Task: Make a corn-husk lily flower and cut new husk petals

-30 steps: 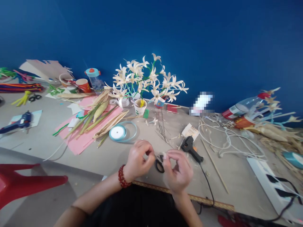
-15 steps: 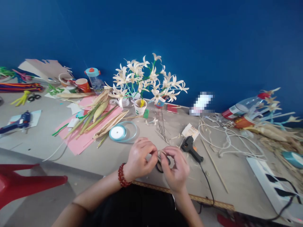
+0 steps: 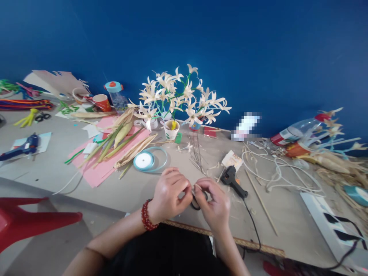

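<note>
Close together over the table's front edge, my two hands work at a small pale strip (image 3: 197, 186) that looks like corn husk. My left hand (image 3: 174, 191), with a red bead bracelet at the wrist, has thumb and forefinger pinched on it. Thumb and fingers of my right hand (image 3: 214, 203) pinch its other side. Most of the strip is hidden by fingertips. Below the hands lie black-handled scissors (image 3: 196, 207), partly covered. Right of my right hand rests a black glue gun (image 3: 235, 182) with a cord.
White husk flowers (image 3: 172, 92) stand in cups behind. A blue ribbon spool (image 3: 143, 161) and corn husks (image 3: 122, 136) on pink paper (image 3: 92, 174) lie to the left. On the right are a white cable (image 3: 278, 168), a plastic bottle (image 3: 296, 130), a stick (image 3: 263, 203) and a power strip (image 3: 319, 222).
The fingertips have shifted slightly, and a little less of the pale strip shows between them. Both hands keep their pinch. The view has moved a touch.
</note>
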